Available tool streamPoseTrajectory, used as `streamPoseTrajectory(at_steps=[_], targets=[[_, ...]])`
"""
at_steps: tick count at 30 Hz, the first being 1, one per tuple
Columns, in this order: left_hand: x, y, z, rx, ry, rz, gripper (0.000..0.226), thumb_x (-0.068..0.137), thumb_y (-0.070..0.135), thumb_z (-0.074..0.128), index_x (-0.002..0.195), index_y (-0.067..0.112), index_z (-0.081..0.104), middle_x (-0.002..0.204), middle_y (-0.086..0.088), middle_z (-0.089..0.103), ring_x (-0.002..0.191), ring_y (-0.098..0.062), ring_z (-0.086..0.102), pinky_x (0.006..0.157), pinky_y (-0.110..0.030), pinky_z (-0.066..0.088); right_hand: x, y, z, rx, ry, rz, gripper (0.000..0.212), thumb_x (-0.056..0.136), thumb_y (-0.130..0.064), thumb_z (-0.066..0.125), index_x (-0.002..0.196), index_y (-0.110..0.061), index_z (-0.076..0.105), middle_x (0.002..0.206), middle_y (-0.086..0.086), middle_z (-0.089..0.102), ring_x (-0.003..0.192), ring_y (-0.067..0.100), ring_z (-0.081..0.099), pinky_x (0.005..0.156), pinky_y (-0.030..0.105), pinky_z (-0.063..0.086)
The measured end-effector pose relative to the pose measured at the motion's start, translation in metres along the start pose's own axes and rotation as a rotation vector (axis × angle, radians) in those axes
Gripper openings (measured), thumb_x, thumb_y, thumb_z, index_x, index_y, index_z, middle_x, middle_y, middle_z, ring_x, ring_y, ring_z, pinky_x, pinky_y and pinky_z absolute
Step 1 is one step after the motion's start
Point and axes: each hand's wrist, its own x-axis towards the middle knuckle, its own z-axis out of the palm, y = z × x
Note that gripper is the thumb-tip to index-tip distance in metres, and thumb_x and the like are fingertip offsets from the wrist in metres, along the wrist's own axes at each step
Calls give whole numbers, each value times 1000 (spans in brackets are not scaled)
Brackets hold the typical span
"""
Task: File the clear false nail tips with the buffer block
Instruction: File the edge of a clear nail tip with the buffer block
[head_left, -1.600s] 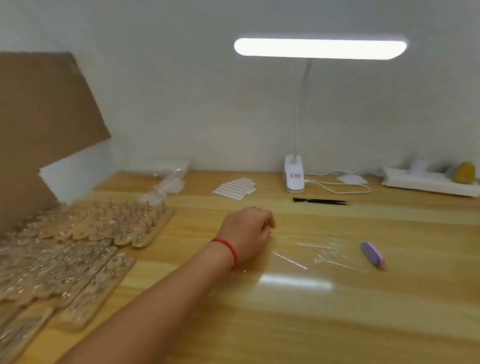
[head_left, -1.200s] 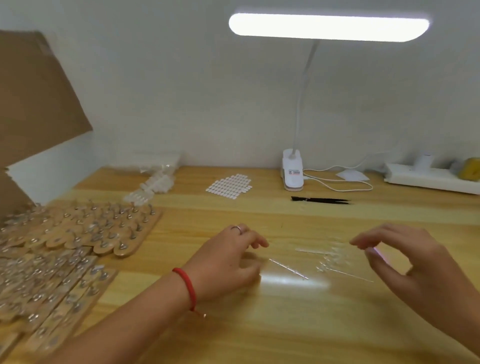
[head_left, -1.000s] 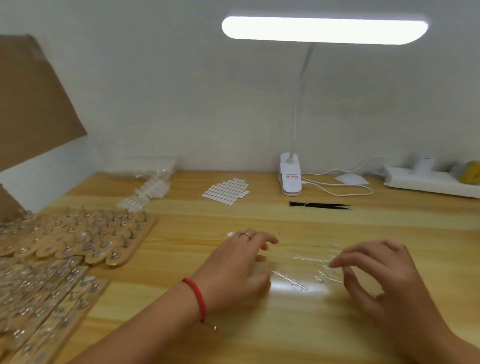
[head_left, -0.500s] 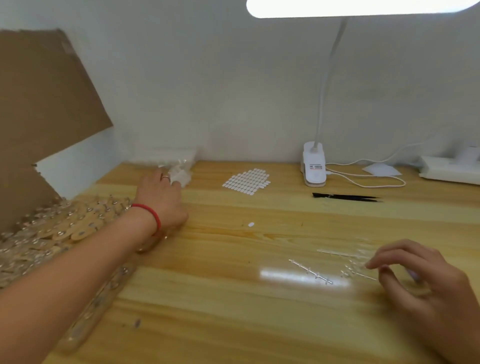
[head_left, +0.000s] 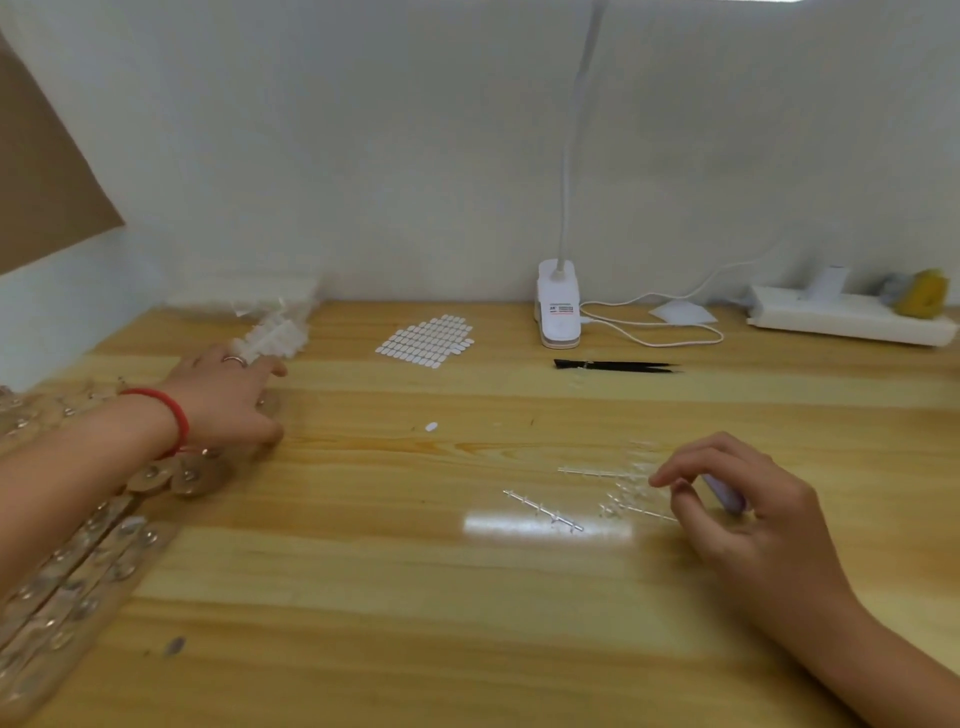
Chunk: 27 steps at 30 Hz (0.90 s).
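In the head view, the left hand (head_left: 223, 400) is laid palm down over the near ends of the wooden strips (head_left: 104, 551), with its fingers (head_left: 260, 366) loosely stretched out. No grip on anything can be made out. The clear false nail tips (head_left: 150, 473) are seen mounted in rows on those strips, some just below the wrist and under the palm, the rest running off behind the forearm. The right hand (head_left: 743, 514) is held low over the table (head_left: 363, 597) with its fingers curled. The lilac buffer block (head_left: 724, 499) is enclosed between thumb and fingers. Whether it has been lifted off the wood cannot be told. Bare clear sprue strips (head_left: 543, 512) are scattered just ahead of the right fingertips, and black tweezers (head_left: 618, 365) lie well beyond them. No tip is being touched by the block, and no filed tip can be distinguished from an unfiled one. The task is therefore judged to be at its start: the tool has been taken in hand, a tip is yet to be brought to it, and the filing itself remains to be done.
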Motion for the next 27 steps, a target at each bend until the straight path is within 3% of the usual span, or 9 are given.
streamPoseTrajectory(at_steps=[3, 8, 11, 16, 19, 23, 25, 27], targets=[[7, -1, 3, -5, 19, 11, 82, 60, 56, 54, 136, 34, 31, 128, -3, 55, 127, -26, 36, 99, -37, 32, 0, 1, 0, 1, -5, -3, 26, 72, 7, 64, 73, -19, 68, 78, -8, 64, 72, -7, 53, 69, 20, 34], [19, -11, 1, -135, 17, -40, 84, 44, 63, 51, 122, 32, 42, 96, 7, 63, 99, -19, 44, 80, -33, 42, -2, 2, -1, 12, -12, 10, 26, 72, 7, 63, 75, -18, 69, 79, -8, 64, 71, -4, 52, 68, 16, 32], [23, -11, -1, -205, -4, -66, 86, 35, 66, 57, 113, 33, 43, 92, 5, 60, 93, -19, 49, 74, -33, 46, -2, 4, -1, 9, -22, 18, 30, 72, 12, 65, 76, -18, 69, 80, -8, 64, 72, -1, 54, 69, 19, 33], [2, 22, -13, -431, -82, 89, 73, 44, 42, 77, 108, 29, 45, 87, 10, 61, 73, -6, 59, 59, -23, 43, -1, 2, -1, 1, -6, 22, 22, 72, 2, 61, 75, -18, 69, 78, -9, 63, 70, -4, 52, 68, 14, 32], [-36, 61, -20, -355, -88, 323, 74, 41, 48, 70, 106, 43, 35, 90, 20, 58, 73, 4, 57, 64, -15, 43, 1, 2, 0, 10, 3, 33, 20, 72, 1, 60, 75, -17, 70, 79, -9, 64, 70, -7, 52, 68, 13, 33], [-101, 124, -32, -302, -26, 641, 66, 53, 49, 59, 106, 56, 20, 89, 26, 55, 81, 11, 51, 72, -1, 30, 1, 1, 0, 31, 16, 54, 27, 74, 11, 63, 74, -15, 69, 78, -6, 64, 69, -8, 52, 67, 5, 32], [-125, 159, -38, -341, -15, 768, 65, 60, 44, 58, 108, 55, 16, 92, 24, 56, 88, 15, 47, 86, -6, 27, 2, 1, -1, 80, 31, 96, 38, 74, 19, 64, 74, -19, 68, 77, -7, 64, 74, -1, 58, 68, 5, 36], [-141, 194, -43, -382, 20, 873, 65, 66, 39, 60, 116, 45, 18, 93, 20, 55, 91, 10, 48, 96, -24, 32, 2, 2, -3, 132, 69, 163, 42, 76, 18, 61, 73, -24, 67, 79, -7, 64, 78, 6, 61, 68, 8, 40]])
